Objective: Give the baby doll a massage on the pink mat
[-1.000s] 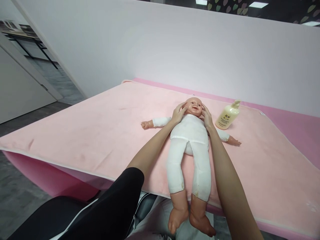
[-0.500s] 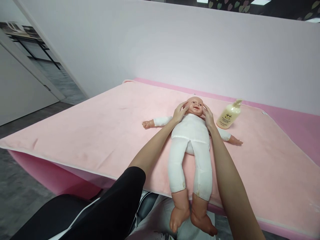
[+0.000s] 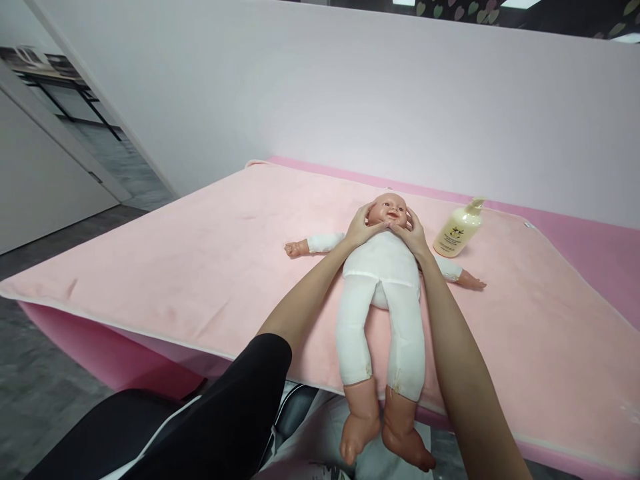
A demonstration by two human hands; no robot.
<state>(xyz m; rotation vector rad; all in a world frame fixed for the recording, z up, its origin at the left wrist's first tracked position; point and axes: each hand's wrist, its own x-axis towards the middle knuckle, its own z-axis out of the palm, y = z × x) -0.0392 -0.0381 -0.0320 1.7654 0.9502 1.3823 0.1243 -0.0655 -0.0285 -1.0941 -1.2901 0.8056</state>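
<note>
A baby doll (image 3: 383, 260) with a white cloth body and plastic head, hands and feet lies on its back, feet toward me and hanging past the table's near edge. My left hand (image 3: 361, 229) cups the left side of its head, thumb laid along the chin. On the opposite side, my right hand (image 3: 414, 233) cups the head in the same way. Both thumb tips come close together under the doll's mouth. My fingers curve round the sides of the head and are partly hidden behind it.
A pale yellow pump bottle (image 3: 457, 230) stands just right of the doll's head, behind its outstretched arm. Under them a pink blanket (image 3: 175, 247) covers the table. A white wall (image 3: 320, 93) rises along the back, and a doorway opens at far left.
Both thumbs have moved from the sides of the doll's face down and inward to its chin. The doll and the bottle stay in place.
</note>
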